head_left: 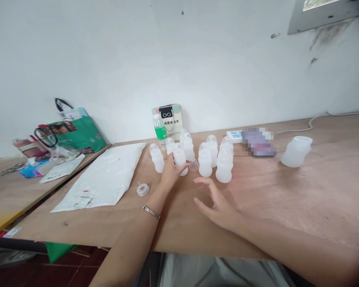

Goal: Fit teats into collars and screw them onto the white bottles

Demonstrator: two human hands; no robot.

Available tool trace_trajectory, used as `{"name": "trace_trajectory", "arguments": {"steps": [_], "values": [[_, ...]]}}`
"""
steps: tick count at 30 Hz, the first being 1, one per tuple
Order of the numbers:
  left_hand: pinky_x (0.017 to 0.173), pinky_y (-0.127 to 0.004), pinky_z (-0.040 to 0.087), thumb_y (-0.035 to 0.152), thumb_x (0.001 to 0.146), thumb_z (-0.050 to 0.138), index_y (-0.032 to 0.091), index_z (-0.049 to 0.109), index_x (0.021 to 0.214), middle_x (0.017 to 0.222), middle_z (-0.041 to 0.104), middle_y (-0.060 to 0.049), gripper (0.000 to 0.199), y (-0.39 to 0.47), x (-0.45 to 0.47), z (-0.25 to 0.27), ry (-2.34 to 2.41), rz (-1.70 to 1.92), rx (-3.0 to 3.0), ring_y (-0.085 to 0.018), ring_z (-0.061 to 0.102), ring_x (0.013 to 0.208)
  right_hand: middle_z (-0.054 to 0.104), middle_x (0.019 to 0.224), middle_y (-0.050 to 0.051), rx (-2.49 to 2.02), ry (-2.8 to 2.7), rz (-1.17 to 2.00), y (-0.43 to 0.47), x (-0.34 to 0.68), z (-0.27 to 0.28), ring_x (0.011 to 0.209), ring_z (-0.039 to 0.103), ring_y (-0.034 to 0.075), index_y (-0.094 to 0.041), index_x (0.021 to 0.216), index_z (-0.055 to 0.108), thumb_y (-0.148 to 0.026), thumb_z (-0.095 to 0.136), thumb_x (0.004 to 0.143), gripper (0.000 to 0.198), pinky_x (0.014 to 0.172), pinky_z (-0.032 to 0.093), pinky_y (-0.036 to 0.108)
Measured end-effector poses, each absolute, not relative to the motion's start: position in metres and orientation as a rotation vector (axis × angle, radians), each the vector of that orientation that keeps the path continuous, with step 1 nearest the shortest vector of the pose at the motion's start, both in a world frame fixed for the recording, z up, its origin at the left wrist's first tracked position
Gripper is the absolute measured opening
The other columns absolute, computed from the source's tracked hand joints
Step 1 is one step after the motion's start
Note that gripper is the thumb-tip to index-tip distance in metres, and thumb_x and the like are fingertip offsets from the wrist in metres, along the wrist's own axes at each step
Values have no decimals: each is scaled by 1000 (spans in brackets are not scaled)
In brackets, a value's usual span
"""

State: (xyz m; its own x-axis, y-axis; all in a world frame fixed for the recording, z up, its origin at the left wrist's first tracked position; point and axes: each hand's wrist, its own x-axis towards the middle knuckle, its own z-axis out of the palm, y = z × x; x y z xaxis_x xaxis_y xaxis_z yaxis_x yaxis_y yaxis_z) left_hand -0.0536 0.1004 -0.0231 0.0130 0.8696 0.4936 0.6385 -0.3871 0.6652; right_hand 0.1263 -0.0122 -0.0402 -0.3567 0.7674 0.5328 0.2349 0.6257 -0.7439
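Several small translucent white bottles (205, 159) stand in a cluster on a wooden table (302, 199). My left hand (171, 171), with a bracelet at the wrist, wraps its fingers around one bottle (180, 158) at the cluster's near left. My right hand (217, 203) hovers just above the table, fingers spread, holding nothing, a little in front of the tallest near bottle (224, 165). A small clear cap (194, 164) lies between the bottles. Another clear ring-shaped part (143, 189) rests on the table left of my left wrist.
A wider translucent container (296, 151) sits apart at the right. A white plastic mailer (103, 177) lies at the left. A water bottle (160, 131) and a small paper bag (171, 119) stand by the wall. A green bag (74, 131) and clutter fill the far left.
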Motion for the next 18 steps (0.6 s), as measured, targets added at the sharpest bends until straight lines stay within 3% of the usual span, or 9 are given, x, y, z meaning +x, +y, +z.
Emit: {"name": "trace_trajectory", "arguments": {"steps": [4, 7, 11, 15, 18], "values": [[85, -40, 41, 48, 64, 70, 14, 37, 120, 110, 51, -14, 74, 92, -49, -19, 1675, 1463, 2093, -25, 52, 98, 50, 102, 7, -629, -1826, 533, -12, 129, -39, 95, 50, 20, -25, 107, 41, -17, 48, 82, 27, 80, 44, 36], [86, -39, 41, 46, 72, 62, 15, 41, 114, 106, 52, -11, 56, 74, -51, -4, 1685, 1609, 2143, -23, 50, 98, 50, 91, 5, -571, -1682, 378, 0, 143, -33, 85, 51, 20, -25, 100, 45, -19, 48, 81, 20, 74, 43, 37], [90, -36, 40, 42, 81, 52, 19, 45, 109, 107, 54, -8, 37, 54, -74, 22, 1740, 1811, 2137, -20, 51, 101, 50, 82, 3, -649, -1231, -97, 32, 200, -6, 78, 52, 22, -25, 88, 48, -29, 50, 79, 10, 72, 43, 42], [91, -36, 39, 46, 85, 41, 20, 49, 108, 109, 58, -7, 36, 49, -113, 36, 2041, 1556, 2067, -21, 52, 103, 42, 114, 10, -978, -885, -432, 63, 288, 7, 105, 45, 26, -25, 109, 36, -26, 59, 75, 41, 85, 37, 49], [90, -39, 40, 58, 77, 46, 20, 49, 114, 118, 55, -10, 53, 49, -138, 33, 2202, 946, 2012, -28, 51, 109, 36, 123, 16, -1303, -884, -442, 81, 335, -9, 117, 36, 33, -22, 116, 31, -38, 72, 63, 69, 97, 28, 54]]}}
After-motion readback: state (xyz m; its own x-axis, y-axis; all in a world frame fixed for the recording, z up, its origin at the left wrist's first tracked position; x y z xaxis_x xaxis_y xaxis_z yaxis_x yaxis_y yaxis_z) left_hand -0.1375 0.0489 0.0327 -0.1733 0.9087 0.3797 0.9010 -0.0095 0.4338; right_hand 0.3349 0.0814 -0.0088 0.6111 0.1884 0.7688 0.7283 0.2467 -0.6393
